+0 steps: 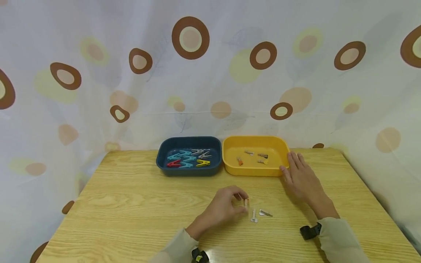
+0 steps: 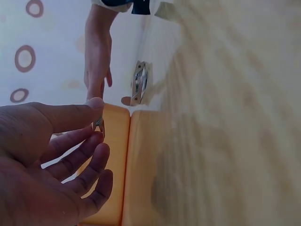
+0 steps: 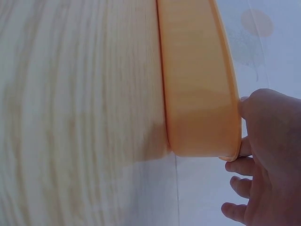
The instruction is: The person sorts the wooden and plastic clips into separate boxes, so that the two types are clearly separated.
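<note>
In the head view my left hand [image 1: 225, 204] is just above the table, pinching a small metal clip [image 2: 98, 123] with an orange part between thumb and fingertips. Its other fingers curve loosely below the thumb in the left wrist view. Two more small clips [image 1: 254, 216] with pale round ends lie on the table beside that hand. My right hand [image 1: 304, 180] rests against the right front corner of the yellow tray [image 1: 253, 171], its thumb at the front rim and its fairly straight fingers along the side. Several small clips [image 1: 262, 161] lie spread inside this tray.
A dark blue tray [image 1: 189, 171] stands against the yellow one on its left. Inside it are several clothes pegs [image 1: 203, 163], turquoise, red, yellow and grey. Behind the wooden table [image 1: 131, 204] hangs a patterned white cloth [image 1: 210, 84].
</note>
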### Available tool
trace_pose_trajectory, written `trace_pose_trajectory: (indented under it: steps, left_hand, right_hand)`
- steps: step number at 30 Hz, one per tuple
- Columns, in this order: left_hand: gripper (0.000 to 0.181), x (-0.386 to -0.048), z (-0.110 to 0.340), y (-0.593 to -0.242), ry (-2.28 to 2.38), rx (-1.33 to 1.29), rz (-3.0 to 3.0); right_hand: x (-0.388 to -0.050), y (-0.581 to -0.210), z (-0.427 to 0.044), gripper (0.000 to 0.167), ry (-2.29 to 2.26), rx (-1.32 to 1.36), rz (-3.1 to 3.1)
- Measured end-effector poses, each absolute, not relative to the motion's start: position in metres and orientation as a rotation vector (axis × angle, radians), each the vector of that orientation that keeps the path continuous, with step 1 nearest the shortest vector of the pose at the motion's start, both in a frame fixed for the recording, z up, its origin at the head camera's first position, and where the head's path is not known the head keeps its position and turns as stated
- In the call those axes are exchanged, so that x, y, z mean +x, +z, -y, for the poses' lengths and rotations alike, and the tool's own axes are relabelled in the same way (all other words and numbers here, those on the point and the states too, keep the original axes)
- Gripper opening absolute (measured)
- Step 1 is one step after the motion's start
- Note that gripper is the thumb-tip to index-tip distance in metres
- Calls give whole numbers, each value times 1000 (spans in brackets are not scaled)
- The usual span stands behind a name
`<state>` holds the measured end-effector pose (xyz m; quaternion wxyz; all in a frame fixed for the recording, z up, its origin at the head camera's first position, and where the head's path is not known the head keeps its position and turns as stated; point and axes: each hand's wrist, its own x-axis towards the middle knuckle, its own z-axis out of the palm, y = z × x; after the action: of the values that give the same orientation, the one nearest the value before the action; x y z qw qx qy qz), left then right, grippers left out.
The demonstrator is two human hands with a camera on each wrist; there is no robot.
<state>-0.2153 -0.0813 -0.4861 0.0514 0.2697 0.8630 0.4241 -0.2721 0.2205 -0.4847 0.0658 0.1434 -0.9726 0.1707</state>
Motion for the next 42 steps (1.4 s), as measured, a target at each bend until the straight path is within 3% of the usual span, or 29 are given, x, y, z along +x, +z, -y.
trace_pose_trajectory:
  steps: [24, 42]
  left_hand:
    - [28, -283, 61, -453, 1506, 855, -2734]
    - [30, -322, 52, -454, 1455, 735, -2749]
  right_hand:
    - [-274, -485, -223, 72, 506, 440, 2930]
    - [-274, -486, -221, 72, 500, 432, 2929]
